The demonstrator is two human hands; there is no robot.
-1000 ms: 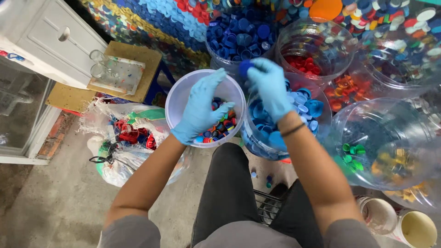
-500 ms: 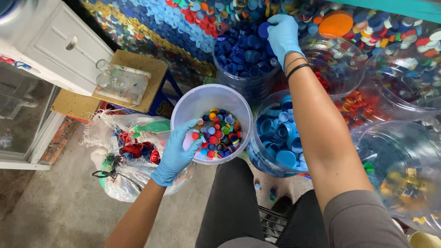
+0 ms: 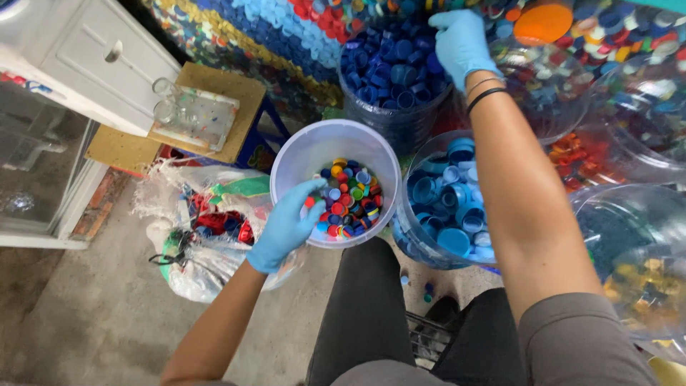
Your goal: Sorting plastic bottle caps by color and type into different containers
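Down low, the left hand [image 3: 284, 227] grips the near rim of a white bucket [image 3: 314, 146] of mixed bottle caps [image 3: 344, 199]. Beyond the bucket, the right hand [image 3: 461, 39] hangs loosely curled over a clear tub of dark blue caps [image 3: 389, 61]; whether it grasps anything, I cannot tell.

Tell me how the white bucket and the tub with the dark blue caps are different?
The white bucket has cloudy white walls; the tub is see-through. The bucket holds a shallow layer of mixed-colour caps; the tub is heaped with dark blue caps only. The left hand grips the bucket's rim; the right hand is above the tub's far edge. Both are round, open and hold caps.
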